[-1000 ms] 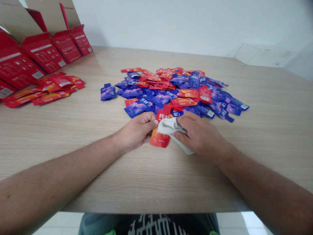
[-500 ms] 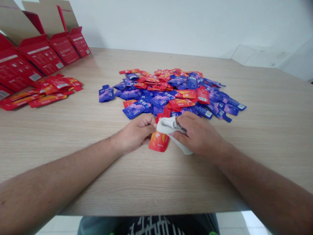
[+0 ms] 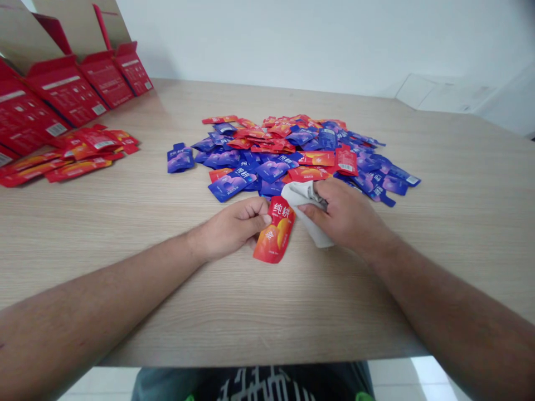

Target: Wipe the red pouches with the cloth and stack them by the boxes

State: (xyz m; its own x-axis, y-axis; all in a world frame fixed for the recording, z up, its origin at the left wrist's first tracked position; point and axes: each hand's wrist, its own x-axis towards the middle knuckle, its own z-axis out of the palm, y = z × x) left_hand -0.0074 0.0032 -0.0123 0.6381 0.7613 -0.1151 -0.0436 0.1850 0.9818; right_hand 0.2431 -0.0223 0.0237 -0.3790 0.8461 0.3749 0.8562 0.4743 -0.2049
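Observation:
My left hand (image 3: 236, 229) pinches a red-orange pouch (image 3: 276, 233) by its left edge, its printed front facing up. Bunched in my right hand (image 3: 345, 214) is a white cloth (image 3: 311, 218), one corner of it against the pouch's upper right end. That upper end is partly hidden by the cloth. Just beyond both hands spreads a heap of blue-purple pouches (image 3: 273, 168) mixed with red ones (image 3: 317, 159). One blue pouch (image 3: 180, 159) lies apart at the heap's left.
Several red cartons (image 3: 69, 92) with raised flaps stand at the back left. A smaller pile of red-orange pouches (image 3: 79, 153) lies in front of them. The wooden table (image 3: 251, 323) ends at a front edge near my lap, and a white wall (image 3: 292, 50) rises behind.
The cloth in my right hand has moved up and to the right, off the middle of the pouch, uncovering more of its printed front. My left hand keeps its hold.

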